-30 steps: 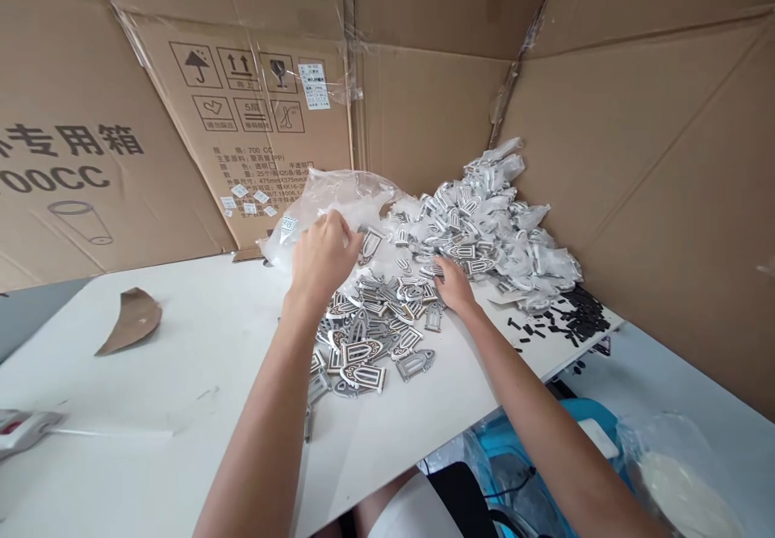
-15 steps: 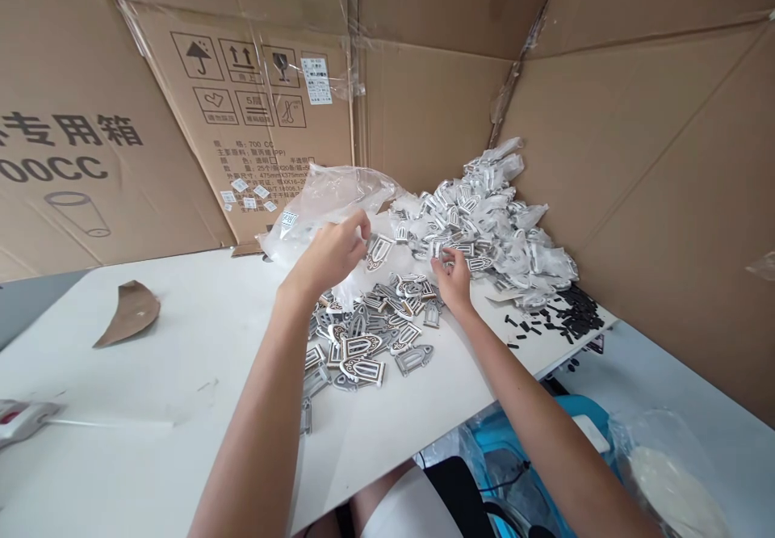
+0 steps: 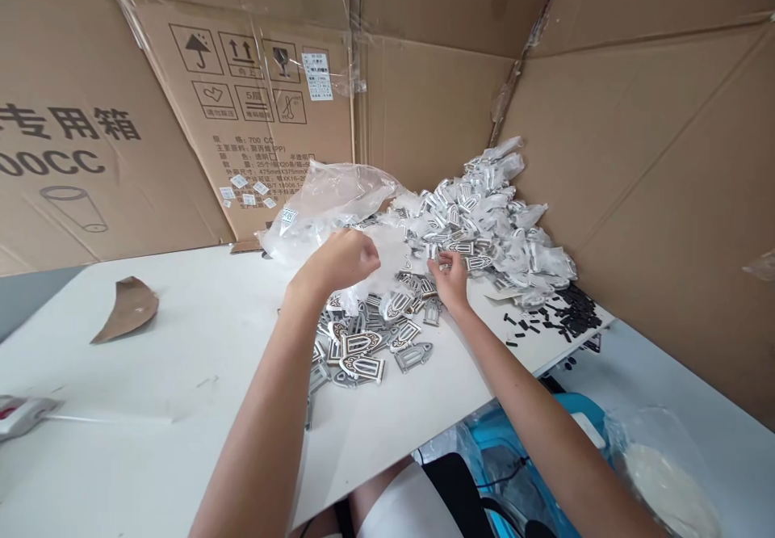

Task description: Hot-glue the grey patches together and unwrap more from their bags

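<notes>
My left hand (image 3: 346, 262) has its fingers pressed together over a white translucent plastic bag (image 3: 387, 251); what they pinch is hidden. To the right, my right hand (image 3: 449, 278) holds a small grey-and-white piece (image 3: 432, 254) between thumb and fingers. Under and between my hands lies a loose pile of arched window-shaped pieces (image 3: 362, 344), some grey and some white with brown patterns. One patterned piece (image 3: 397, 305) lies on top of the pile. Behind my right hand rises a heap of bagged arched pieces (image 3: 478, 211).
A large clear bag (image 3: 339, 191) leans at the cardboard wall (image 3: 424, 110). Small black parts (image 3: 575, 312) lie at the table's right. A brown cardboard scrap (image 3: 128, 310) and a white packet (image 3: 24, 417) are at left. A blue bin (image 3: 569, 409) stands below the edge.
My left hand has moved slightly right and down. The patterned piece that hung beside it now lies lower, on the pile. My right hand has shifted slightly left.
</notes>
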A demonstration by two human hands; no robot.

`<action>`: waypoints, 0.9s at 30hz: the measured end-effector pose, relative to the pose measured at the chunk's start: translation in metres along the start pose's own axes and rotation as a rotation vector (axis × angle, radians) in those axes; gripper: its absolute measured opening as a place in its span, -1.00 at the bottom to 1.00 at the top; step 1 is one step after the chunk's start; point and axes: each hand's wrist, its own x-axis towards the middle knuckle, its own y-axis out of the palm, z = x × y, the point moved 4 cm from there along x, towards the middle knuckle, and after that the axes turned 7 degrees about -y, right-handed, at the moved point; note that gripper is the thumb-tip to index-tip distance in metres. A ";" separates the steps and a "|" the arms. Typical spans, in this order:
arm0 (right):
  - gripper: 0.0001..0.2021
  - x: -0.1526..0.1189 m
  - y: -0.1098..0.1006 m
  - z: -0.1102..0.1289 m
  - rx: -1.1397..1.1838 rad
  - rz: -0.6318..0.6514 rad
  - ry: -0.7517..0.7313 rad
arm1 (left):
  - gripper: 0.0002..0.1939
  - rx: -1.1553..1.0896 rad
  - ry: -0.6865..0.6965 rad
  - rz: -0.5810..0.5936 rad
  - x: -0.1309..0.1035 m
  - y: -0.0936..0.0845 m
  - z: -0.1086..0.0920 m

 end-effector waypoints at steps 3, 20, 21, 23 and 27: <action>-0.55 -0.003 0.004 0.005 -0.010 0.042 -0.036 | -0.85 0.148 -0.025 -0.017 0.001 0.007 -0.008; -0.58 0.000 0.002 0.000 -0.032 -0.056 -0.005 | -0.63 0.503 0.061 0.069 -0.017 0.029 -0.089; -0.57 0.000 0.002 0.000 -0.030 -0.056 0.000 | -0.64 0.509 0.026 0.097 -0.018 0.031 -0.089; -0.57 0.000 0.002 0.001 -0.025 -0.056 0.012 | -0.65 0.519 -0.039 0.167 -0.019 0.037 -0.087; -0.57 0.000 0.002 0.001 -0.026 -0.062 0.025 | -0.76 0.529 -0.063 0.252 -0.016 0.048 -0.079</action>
